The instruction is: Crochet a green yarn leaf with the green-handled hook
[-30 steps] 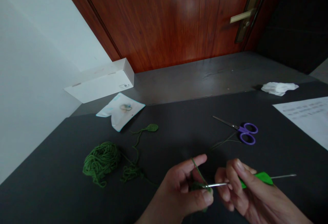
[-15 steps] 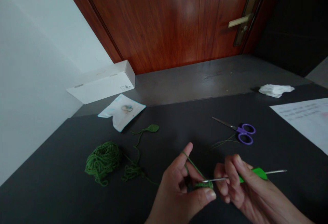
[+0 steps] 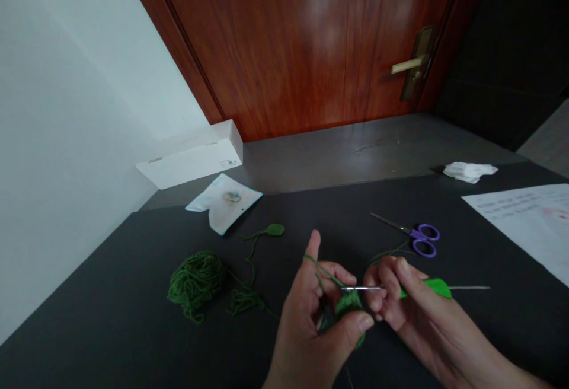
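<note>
My left hand pinches a small green crochet piece between thumb and fingers, its index finger raised with green yarn looped round it. My right hand is closed on the bright green grip of a crochet hook. The hook's metal tip lies at the top edge of the crochet piece, touching the yarn. The strand runs left to a loose ball of green yarn on the table. Part of the piece is hidden behind my left thumb.
Beyond my hands lie a small green crocheted leaf and purple-handled scissors. A white pouch and a long white box sit at back left. A crumpled tissue and a printed sheet lie at right.
The crochet piece is turned more upright and shows more of its face. Both hands have shifted slightly up and left in view, and the hook is now nearly level. The camera view has tilted upward.
</note>
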### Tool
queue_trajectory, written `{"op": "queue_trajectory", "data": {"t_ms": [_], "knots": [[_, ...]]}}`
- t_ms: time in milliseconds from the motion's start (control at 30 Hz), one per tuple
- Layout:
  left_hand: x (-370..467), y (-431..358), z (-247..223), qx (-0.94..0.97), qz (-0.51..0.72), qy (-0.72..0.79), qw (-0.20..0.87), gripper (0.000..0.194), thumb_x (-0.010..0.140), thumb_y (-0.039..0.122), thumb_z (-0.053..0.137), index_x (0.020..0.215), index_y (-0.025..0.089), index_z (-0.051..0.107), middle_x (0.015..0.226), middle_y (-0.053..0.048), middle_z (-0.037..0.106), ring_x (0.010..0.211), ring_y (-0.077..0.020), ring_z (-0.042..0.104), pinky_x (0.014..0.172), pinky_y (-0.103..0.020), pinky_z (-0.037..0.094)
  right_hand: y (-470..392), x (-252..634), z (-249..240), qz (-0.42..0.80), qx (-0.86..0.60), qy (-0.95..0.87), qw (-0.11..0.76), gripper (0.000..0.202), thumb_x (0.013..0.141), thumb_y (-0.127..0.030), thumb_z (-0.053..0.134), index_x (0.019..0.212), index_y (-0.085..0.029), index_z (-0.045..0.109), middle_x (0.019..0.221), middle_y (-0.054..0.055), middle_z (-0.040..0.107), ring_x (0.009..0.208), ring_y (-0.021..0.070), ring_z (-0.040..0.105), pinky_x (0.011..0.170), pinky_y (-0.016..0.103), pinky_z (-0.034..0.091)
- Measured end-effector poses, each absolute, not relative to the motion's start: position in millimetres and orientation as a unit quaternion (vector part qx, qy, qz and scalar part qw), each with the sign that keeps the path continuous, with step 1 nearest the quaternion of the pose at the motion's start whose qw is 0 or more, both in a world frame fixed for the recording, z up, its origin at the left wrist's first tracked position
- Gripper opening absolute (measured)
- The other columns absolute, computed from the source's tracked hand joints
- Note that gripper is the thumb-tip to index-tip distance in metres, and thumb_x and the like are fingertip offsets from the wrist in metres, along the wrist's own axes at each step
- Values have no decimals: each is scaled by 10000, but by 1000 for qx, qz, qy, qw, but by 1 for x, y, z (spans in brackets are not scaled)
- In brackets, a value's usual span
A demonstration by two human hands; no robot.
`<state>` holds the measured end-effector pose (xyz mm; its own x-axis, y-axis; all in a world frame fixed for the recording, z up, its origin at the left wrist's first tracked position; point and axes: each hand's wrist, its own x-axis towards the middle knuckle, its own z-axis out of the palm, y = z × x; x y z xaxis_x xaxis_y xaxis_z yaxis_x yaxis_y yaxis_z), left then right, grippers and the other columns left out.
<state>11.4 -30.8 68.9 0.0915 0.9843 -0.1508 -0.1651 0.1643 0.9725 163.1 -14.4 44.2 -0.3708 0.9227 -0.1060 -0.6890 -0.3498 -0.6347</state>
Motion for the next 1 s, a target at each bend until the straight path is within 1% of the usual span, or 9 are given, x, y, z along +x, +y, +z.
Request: {"op": "queue_trajectory", "data": {"t_ms": [133, 267, 367, 467, 567, 700, 833, 900, 1000], "knots": [[4, -28, 67, 459, 505, 435, 587, 723, 799, 230, 648, 1438, 252, 311, 918, -25, 599, 803, -160, 571, 721, -304, 464, -8, 152, 50, 813, -186, -209, 511, 403, 971, -370, 450, 680, -169, 643, 687, 24, 629, 649, 126, 534, 675, 234, 472], [0, -21, 82, 469, 525, 423, 571, 645, 818, 228, 636, 1407, 255, 374, 837, 4, 577, 703, -127, 562, 629, -261, 480, -4, 142, 66, 820, -156, -204, 512, 378, 967, -360, 473, 688, -174, 647, 686, 15, 646, 620, 102, 550, 665, 212, 485], [-2, -14, 98, 477, 555, 413, 542, 656, 791, 177, 658, 1387, 278, 405, 801, 31, 582, 643, -88, 537, 597, -213, 461, 0, 136, 84, 820, -124, -204, 520, 345, 948, -345, 520, 676, -174, 646, 666, 3, 642, 616, 89, 558, 659, 193, 484], [-3, -5, 113, 495, 604, 380, 496, 662, 753, 122, 665, 1354, 303, 456, 765, 48, 586, 631, -74, 523, 629, -203, 461, 6, 129, 104, 815, -93, -215, 530, 334, 934, -350, 547, 669, -170, 643, 648, -2, 631, 607, 83, 553, 647, 186, 478], [-4, 0, 128, 481, 643, 374, 464, 641, 754, 119, 659, 1336, 319, 480, 774, 46, 582, 636, -76, 529, 635, -204, 468, 12, 121, 120, 802, -72, -235, 544, 333, 932, -364, 549, 678, -167, 639, 662, 5, 630, 629, 91, 548, 651, 192, 471], [-6, -2, 146, 453, 678, 403, 415, 654, 741, 121, 687, 1323, 349, 495, 809, 46, 581, 691, -74, 548, 621, -161, 456, 17, 111, 135, 745, -87, -311, 584, 345, 930, -413, 528, 686, -188, 618, 695, 8, 628, 669, 120, 521, 667, 218, 454], [-11, -4, 152, 444, 705, 393, 389, 703, 701, 129, 734, 1330, 335, 494, 780, 49, 595, 708, -77, 549, 679, -156, 464, 17, 110, 137, 668, -113, -410, 610, 261, 835, -424, 662, 687, -214, 615, 712, -10, 629, 691, 131, 529, 680, 217, 433], [-13, -4, 153, 436, 707, 391, 396, 729, 673, 132, 764, 1324, 331, 502, 735, 56, 593, 692, -76, 542, 689, -155, 461, 17, 111, 134, 652, -127, -435, 609, 193, 764, -348, 753, 696, -232, 613, 725, -22, 639, 712, 138, 540, 689, 223, 432], [-13, -2, 152, 435, 697, 381, 424, 767, 630, 137, 801, 1317, 319, 514, 678, 63, 582, 645, -73, 522, 648, -153, 446, 17, 114, 129, 652, -143, -434, 604, 198, 715, -247, 793, 694, -245, 596, 761, -26, 653, 733, 152, 554, 689, 245, 444]]}}
